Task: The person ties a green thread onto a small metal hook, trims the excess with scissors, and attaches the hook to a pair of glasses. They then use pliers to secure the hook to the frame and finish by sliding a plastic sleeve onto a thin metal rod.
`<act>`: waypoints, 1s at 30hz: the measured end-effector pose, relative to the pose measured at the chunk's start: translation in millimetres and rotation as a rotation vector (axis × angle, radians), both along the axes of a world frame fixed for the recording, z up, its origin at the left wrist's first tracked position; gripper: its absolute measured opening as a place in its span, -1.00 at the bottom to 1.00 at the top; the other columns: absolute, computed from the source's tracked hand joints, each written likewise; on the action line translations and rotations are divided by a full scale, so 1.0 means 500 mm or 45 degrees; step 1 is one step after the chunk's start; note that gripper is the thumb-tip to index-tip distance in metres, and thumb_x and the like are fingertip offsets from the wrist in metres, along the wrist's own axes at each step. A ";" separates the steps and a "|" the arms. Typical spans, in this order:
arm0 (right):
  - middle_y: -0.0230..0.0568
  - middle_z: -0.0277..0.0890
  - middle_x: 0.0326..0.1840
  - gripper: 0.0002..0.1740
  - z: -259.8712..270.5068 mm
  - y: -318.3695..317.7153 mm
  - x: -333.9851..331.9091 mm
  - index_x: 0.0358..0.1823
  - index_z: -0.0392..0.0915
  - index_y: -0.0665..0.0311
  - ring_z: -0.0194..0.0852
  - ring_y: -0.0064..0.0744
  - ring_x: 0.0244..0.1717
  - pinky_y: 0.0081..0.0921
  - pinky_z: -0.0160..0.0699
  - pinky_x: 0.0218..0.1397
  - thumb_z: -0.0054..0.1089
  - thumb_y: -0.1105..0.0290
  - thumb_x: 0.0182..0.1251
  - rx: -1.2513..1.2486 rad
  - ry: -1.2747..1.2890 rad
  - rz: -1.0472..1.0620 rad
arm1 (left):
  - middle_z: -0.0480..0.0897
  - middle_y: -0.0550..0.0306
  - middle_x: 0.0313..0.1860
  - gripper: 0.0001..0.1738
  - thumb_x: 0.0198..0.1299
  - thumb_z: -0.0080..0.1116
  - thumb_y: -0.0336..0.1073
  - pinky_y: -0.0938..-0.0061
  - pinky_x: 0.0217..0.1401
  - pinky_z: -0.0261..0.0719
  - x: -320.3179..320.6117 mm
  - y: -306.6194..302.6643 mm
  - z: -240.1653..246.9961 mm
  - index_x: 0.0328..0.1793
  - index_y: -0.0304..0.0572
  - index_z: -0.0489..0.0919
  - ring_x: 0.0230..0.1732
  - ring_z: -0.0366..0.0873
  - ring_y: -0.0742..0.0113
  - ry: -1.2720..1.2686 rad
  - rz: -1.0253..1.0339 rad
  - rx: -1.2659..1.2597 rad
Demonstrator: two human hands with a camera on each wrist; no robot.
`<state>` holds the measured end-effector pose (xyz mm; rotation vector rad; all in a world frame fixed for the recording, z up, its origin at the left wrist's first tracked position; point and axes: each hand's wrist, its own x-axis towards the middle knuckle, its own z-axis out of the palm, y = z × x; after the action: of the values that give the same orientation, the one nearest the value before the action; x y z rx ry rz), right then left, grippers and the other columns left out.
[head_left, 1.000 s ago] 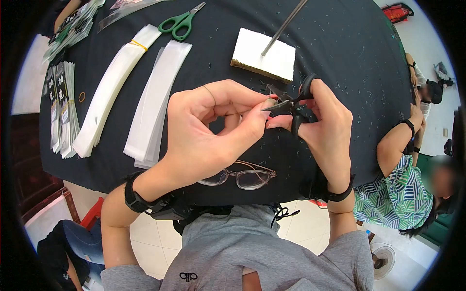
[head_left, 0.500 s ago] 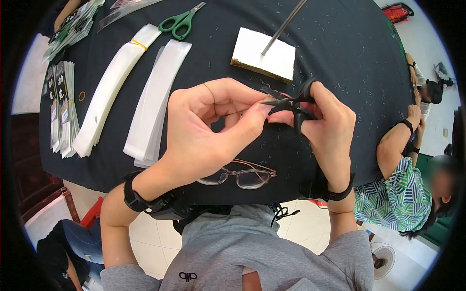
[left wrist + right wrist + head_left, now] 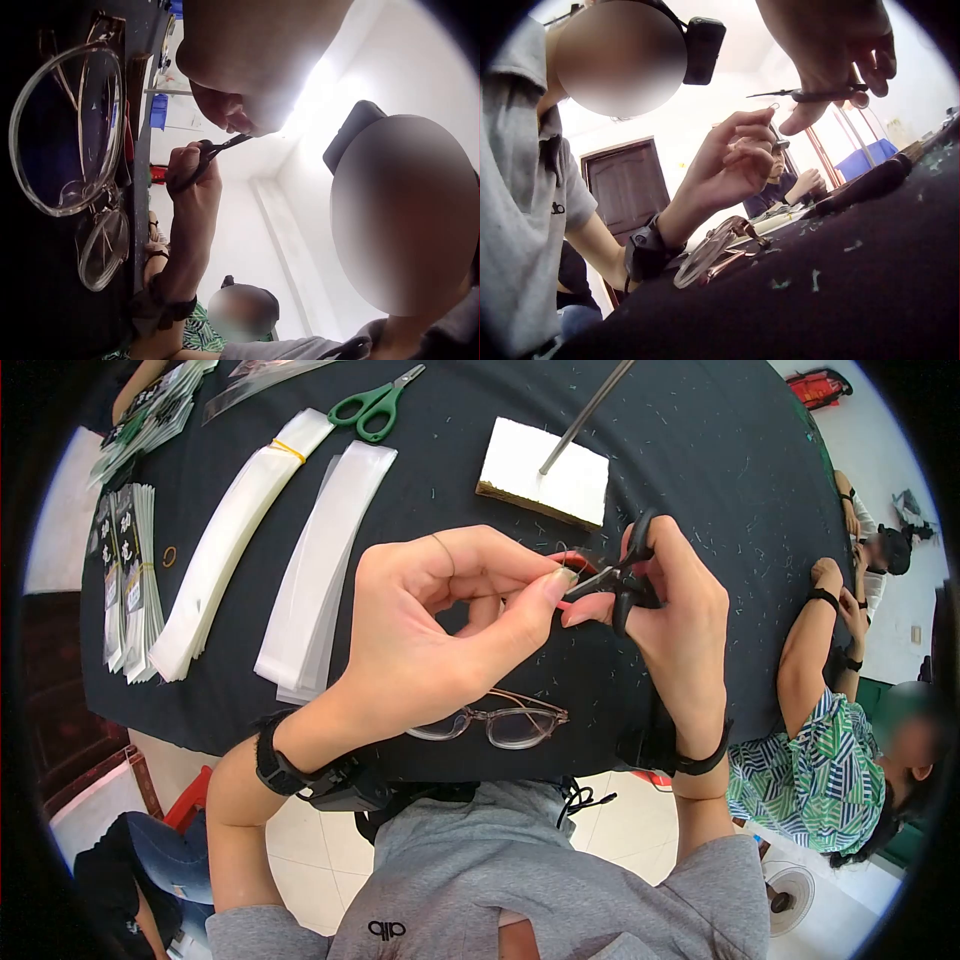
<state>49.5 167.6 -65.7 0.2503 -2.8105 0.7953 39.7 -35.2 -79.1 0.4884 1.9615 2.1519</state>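
Observation:
In the head view my left hand [image 3: 440,625] pinches a thin thread-like piece between thumb and index finger. A fine thread [image 3: 443,552] runs across that index finger. The right wrist view shows a small thin loop [image 3: 775,106] above the left fingertips. My right hand [image 3: 685,605] holds small black-handled scissors [image 3: 632,582], with thumb and fingers at the handles. Their blades point left and sit right by the left fingertips, above the dark cloth. In the left wrist view the scissors [image 3: 214,154] overlap the left hand's fingertips.
Clear-framed glasses [image 3: 515,728] lie below the hands. A white block [image 3: 520,465] with an upright metal rod [image 3: 590,415] stands beyond them. Green scissors [image 3: 372,410], plastic sleeves [image 3: 325,570] and packets [image 3: 130,580] lie left. Bits of thread dot the cloth; people sit around.
The scissors' handles came closer together half a second ago and are spread apart again now. Their blades have shifted slightly right of the left fingertips. The left hand has barely moved.

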 end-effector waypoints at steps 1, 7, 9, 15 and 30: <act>-0.27 0.49 -0.50 -0.44 0.003 -0.003 0.003 -0.35 0.40 0.24 0.52 -0.28 -0.49 -0.48 0.41 -0.45 0.57 0.10 -0.25 0.018 0.004 0.000 | 0.65 0.19 -0.38 -0.86 0.17 0.22 -0.55 0.82 -0.46 0.30 0.002 0.000 0.001 -0.13 -0.38 0.64 -0.46 0.46 0.72 0.002 -0.002 0.000; -0.32 0.51 -0.45 -0.46 -0.001 -0.006 0.007 -0.37 0.44 0.23 0.57 -0.30 -0.45 -0.48 0.44 -0.45 0.55 0.08 -0.25 0.134 0.132 0.061 | 0.64 0.18 -0.37 -0.83 0.12 0.22 -0.59 0.80 -0.47 0.27 0.008 0.000 -0.003 -0.13 -0.40 0.64 -0.48 0.43 0.73 0.063 0.000 0.013; -0.33 0.51 -0.44 -0.47 0.002 -0.008 0.011 -0.37 0.45 0.23 0.58 -0.31 -0.44 -0.49 0.44 -0.44 0.55 0.08 -0.25 0.160 0.137 0.054 | 0.64 0.17 -0.38 -0.83 0.11 0.22 -0.60 0.80 -0.48 0.26 0.009 0.000 -0.006 -0.14 -0.41 0.64 -0.49 0.42 0.72 0.101 0.008 -0.011; -0.34 0.52 -0.47 -0.48 0.009 -0.013 0.020 -0.41 0.45 0.24 0.58 -0.35 -0.45 -0.48 0.45 -0.45 0.54 0.06 -0.24 0.152 0.121 0.019 | 0.60 0.21 -0.44 -0.83 0.09 0.21 -0.62 0.77 -0.54 0.21 0.010 -0.002 -0.008 -0.16 -0.41 0.64 -0.55 0.38 0.73 0.197 0.008 -0.050; -0.27 0.47 -0.62 -0.62 0.015 -0.008 0.018 -0.53 0.47 0.26 0.52 -0.36 -0.61 -0.53 0.41 -0.55 0.56 0.25 -0.15 0.146 0.116 -0.002 | 0.58 0.27 -0.50 -0.88 0.13 0.22 -0.62 0.76 -0.56 0.17 0.005 0.002 -0.004 -0.19 -0.39 0.66 -0.58 0.35 0.74 0.229 0.053 -0.059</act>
<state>58.3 163.5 -58.2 0.2949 -2.7728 0.6069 42.4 -34.1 -81.2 0.6598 2.1274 2.1491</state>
